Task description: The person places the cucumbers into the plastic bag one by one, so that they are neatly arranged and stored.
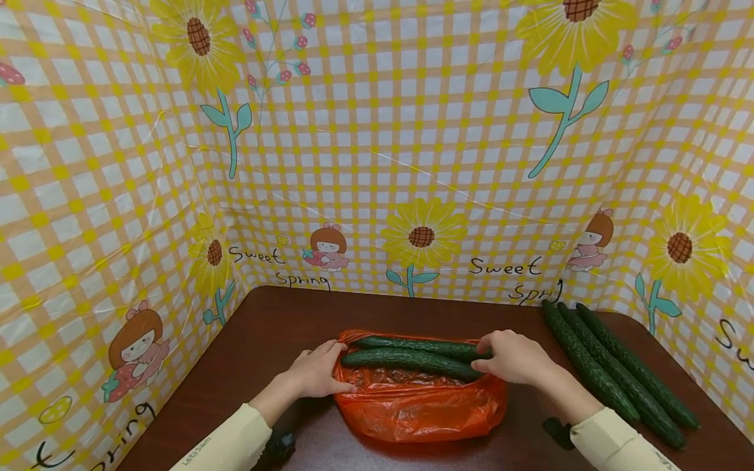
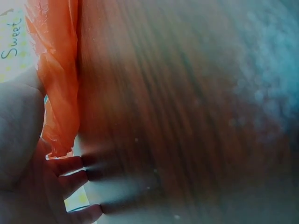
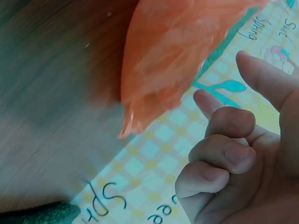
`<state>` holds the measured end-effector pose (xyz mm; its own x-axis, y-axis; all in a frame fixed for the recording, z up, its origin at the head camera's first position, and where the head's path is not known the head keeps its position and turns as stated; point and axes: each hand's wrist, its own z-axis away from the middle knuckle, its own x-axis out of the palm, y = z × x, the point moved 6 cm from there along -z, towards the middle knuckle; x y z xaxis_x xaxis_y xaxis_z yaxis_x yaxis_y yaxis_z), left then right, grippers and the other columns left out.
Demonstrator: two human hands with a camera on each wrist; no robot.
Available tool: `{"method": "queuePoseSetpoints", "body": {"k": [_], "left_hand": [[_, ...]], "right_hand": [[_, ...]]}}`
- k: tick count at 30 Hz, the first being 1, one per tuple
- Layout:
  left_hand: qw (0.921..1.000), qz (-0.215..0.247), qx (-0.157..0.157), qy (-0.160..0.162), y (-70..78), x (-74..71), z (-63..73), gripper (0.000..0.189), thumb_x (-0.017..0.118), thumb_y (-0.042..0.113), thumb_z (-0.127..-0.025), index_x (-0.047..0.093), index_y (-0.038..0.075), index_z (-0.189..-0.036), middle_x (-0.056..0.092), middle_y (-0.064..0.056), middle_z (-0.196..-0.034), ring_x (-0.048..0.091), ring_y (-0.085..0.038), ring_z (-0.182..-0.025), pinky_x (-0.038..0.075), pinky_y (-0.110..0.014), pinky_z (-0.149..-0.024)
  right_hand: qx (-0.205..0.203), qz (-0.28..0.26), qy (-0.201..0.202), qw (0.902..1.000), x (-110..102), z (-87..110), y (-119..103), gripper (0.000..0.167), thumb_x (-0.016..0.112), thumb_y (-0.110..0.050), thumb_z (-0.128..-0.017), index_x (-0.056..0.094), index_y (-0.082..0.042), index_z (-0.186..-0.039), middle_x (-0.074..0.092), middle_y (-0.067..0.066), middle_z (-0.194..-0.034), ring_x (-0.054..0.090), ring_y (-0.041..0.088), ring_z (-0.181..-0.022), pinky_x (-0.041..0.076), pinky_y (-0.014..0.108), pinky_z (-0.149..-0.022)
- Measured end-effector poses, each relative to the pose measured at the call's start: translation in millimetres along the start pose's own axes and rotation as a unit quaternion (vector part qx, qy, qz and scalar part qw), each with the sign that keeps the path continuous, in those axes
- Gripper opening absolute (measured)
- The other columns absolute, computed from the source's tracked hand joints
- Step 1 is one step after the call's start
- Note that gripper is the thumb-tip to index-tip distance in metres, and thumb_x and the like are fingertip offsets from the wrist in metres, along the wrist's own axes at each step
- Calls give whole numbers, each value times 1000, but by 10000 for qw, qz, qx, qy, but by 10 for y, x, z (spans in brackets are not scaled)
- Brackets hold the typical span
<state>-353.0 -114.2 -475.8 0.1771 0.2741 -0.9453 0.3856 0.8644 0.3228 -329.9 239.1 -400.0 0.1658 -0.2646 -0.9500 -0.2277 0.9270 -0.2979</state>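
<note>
Two long green cucumbers [image 1: 406, 358] lie side by side in the mouth of an orange plastic bag [image 1: 421, 412], which rests on the table. My left hand [image 1: 318, 369] is at the bag's left end, thumb and fingers spread along its rim. In the left wrist view the bag's edge [image 2: 60, 93] hangs beside the palm, with straight fingers below it. My right hand [image 1: 512, 356] is at the cucumbers' right ends. Its thumb and forefinger stand apart in the right wrist view, the other fingers [image 3: 224, 149] loosely curled, with nothing between them.
Several more cucumbers [image 1: 618, 373] lie together on the right of the dark brown table [image 1: 283, 311]. A checked, sunflower-printed sheet [image 1: 377, 163] walls the back and both sides. Small dark objects [image 1: 556, 433] show by each wrist.
</note>
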Motion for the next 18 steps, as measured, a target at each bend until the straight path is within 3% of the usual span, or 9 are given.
{"method": "queuePoseSetpoints", "body": {"k": [4, 13, 18], "left_hand": [[10000, -19, 11, -10, -3, 5, 2, 90, 71, 67, -82, 44, 15, -149, 37, -13, -159, 37, -32, -146, 31, -63, -112], [10000, -20, -8, -19, -3, 0, 4, 90, 72, 67, -81, 44, 15, -149, 37, -13, -159, 37, -32, -146, 31, -63, -112], [10000, -11, -10, -16, -4, -4, -3, 91, 72, 67, -81, 44, 15, -150, 37, -13, -159, 37, -32, -146, 31, -63, -113]], "right_hand": [[21, -239, 50, 9997, -59, 55, 137, 42, 77, -39, -88, 73, -7, -115, 73, 7, -103, 64, 15, -75, 50, 37, -61], [82, -507, 234, 9984, -231, 221, 505, 56, 75, -49, -86, 71, -3, -118, 72, 10, -107, 67, 20, -85, 53, 41, -67], [114, -640, 282, 9975, -289, 332, 659, 58, 77, -43, -86, 68, 1, -122, 67, 3, -88, 57, 18, -74, 46, 37, -63]]}}
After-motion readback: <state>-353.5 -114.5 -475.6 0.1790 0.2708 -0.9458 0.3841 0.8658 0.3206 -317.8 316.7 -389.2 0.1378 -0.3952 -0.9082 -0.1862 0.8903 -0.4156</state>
